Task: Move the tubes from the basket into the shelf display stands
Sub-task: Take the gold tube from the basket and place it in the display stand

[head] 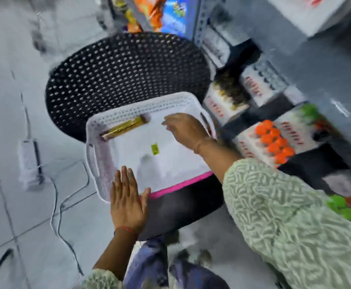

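Observation:
A white perforated basket (99, 163) rests on a black chair. One gold tube (124, 127) lies along the basket's far left wall. A small yellow-green label (154, 148) sits on the basket floor. My left hand (127, 200) lies flat, fingers together, on the basket's near rim and holds nothing. My right hand (184, 128) hovers over the basket's far right part, fingers loosely curled and apart, nothing in it. White display stands (251, 140) with orange-capped tubes (274, 142) stand on the shelf at the right. The picture is blurred by motion.
The black perforated chair back (124, 69) rises behind the basket. More stands with dark tubes (231, 90) and green caps (339, 205) fill the shelf at right. A white power strip (29, 161) and cables (62, 205) lie on the tiled floor at left. Snack packs (166, 13) are at the top.

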Available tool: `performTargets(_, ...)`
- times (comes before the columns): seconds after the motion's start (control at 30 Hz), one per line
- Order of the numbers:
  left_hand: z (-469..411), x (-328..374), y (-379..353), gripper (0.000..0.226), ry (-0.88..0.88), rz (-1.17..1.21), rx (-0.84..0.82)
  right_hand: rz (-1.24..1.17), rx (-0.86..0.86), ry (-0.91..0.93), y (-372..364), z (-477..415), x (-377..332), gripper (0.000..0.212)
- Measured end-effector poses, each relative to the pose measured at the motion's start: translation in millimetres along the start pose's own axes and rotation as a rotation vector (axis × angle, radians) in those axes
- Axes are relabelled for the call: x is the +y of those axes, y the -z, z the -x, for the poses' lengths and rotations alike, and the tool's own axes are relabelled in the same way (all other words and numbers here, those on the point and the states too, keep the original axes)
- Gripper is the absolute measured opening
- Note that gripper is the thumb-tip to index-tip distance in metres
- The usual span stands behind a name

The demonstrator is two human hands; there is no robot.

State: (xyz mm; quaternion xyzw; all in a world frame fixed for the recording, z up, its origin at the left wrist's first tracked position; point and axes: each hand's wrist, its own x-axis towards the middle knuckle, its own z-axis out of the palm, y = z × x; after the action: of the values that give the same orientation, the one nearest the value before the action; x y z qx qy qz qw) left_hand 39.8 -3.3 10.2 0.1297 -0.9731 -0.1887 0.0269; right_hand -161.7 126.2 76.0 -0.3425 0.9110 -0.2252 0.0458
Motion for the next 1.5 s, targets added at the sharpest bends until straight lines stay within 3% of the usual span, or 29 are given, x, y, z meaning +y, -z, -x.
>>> performTargets(0.17,-1.1,-13.4,-12.7,0.065,0.014,-0.032,0.079,-0.011,-0.233,-0.076,-91.0,-95.0,-4.3,0.037)
performTargets(0.27,-2.4,-21.8,-18.4,0.065,0.008,-0.057,0.070,-0.109,-0.159,-0.182,-122.6,-104.0,-4.8,0.014)
performTargets(0.37,1.3,-30.0,-21.3,0.065,0.013,-0.090,0.052,-0.314,-0.117,-0.297,-124.4,-86.6,-3.7,0.031)
performTargets(0.5,4.0,-36.1,-16.8,0.070,0.074,-0.043,-0.058,-0.557,-0.025,-0.440,-73.8,-47.5,-2.1,0.033)
performTargets(0.7,-8.2,-16.2,2.8,0.088,0.180,0.071,-0.099,-0.520,0.060,-0.483,98.8,28.2,-2.1,0.030)
performTargets(0.8,-38.8,51.9,18.8,0.086,0.002,0.167,-0.056,-0.393,0.136,-0.507,198.1,81.4,-11.1,0.030)
performTargets(0.93,-77.3,193.0,44.0,0.076,-0.420,0.276,0.026,-0.160,0.267,-0.551,320.5,155.2,-21.9,0.030)
performTargets(1.13,-64.6,341.1,54.9,0.077,-0.888,0.272,-0.049,0.396,0.219,-0.690,429.7,215.5,-11.3,0.030)
performTargets(1.33,-48.0,368.9,25.0,0.110,-0.998,0.150,-0.162,0.349,0.237,-0.880,442.9,241.7,24.5,0.032)
performTargets(1.5,-45.2,372.8,18.2,0.104,-0.974,0.105,-0.181,0.373,0.392,-0.946,429.1,248.1,50.1,0.041)
